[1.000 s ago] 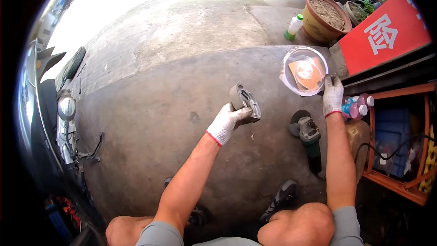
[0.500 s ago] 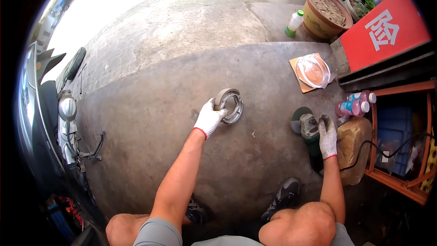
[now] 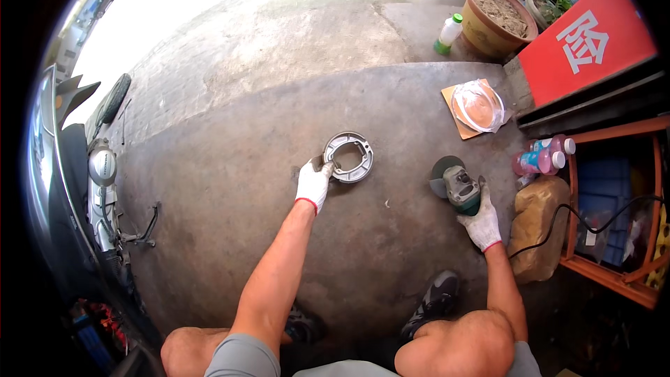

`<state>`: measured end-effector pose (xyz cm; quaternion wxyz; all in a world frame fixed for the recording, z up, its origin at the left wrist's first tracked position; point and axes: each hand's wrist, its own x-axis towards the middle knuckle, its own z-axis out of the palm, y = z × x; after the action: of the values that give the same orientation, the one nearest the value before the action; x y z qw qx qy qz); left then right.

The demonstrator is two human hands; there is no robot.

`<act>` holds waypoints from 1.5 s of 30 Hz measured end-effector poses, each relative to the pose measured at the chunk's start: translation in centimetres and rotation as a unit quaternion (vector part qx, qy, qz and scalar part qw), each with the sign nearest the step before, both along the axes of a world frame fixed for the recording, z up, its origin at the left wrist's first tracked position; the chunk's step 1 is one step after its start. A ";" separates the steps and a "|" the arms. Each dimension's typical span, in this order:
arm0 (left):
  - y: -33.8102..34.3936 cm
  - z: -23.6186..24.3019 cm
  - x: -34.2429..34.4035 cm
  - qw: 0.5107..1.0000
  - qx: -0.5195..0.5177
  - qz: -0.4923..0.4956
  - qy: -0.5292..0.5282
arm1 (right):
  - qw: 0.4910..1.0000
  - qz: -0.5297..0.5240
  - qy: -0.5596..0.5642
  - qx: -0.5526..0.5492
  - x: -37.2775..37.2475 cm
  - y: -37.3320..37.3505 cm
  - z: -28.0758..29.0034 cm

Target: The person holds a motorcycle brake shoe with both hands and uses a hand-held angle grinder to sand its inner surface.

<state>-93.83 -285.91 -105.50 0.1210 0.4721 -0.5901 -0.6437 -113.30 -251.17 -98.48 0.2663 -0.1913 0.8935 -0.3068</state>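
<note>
Grinder (image 3: 461, 189) has been shifted, clasped by right grip (image 3: 481, 226); ring (image 3: 354, 174) is pinched by left grip (image 3: 313, 185), leaving neither free.

A large pale character (image 3: 583, 43) stands on the red board (image 3: 546, 73); labels (image 3: 530, 161) on pink bottles (image 3: 548, 162) seem too small to read.

Silvery metal ring (image 3: 354, 174), opening facing up, held at left; green angle grinder (image 3: 462, 190), dark disc (image 3: 443, 165) foremost, held at right.

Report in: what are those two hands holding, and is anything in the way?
Left hand gripping ring-shaped metal part. Right hand gripping angle grinder. Possible snag: dark cable near that hand.
</note>
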 end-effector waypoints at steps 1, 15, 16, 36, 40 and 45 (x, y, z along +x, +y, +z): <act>-0.2 0.1 0.1 0.999 0.028 -0.014 -0.010 | 1.000 0.007 0.001 -0.003 -0.1 -1.1 -0.4; 0.0 1.5 -0.4 0.972 0.220 0.079 0.033 | 0.962 0.127 0.242 0.010 0.6 -12.5 -2.4; 0.3 1.8 -0.6 0.969 0.221 0.101 0.037 | 0.963 0.126 0.236 0.014 0.6 -12.3 -2.7; -1.4 3.1 2.0 0.991 0.034 0.131 0.020 | 0.988 0.128 0.055 0.066 -3.6 -12.4 -0.3; -1.1 2.2 2.5 0.989 0.022 0.147 -0.001 | 0.987 0.125 0.086 0.058 -3.1 -12.6 -0.9; 0.6 2.8 2.7 0.979 0.053 0.175 0.086 | 0.997 0.010 0.008 -0.075 -1.9 -10.3 -2.1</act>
<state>-91.16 -285.31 -102.68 0.2563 0.5168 -0.4507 -0.6813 -115.16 -261.52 -100.56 0.2474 -0.2217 0.8682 -0.3685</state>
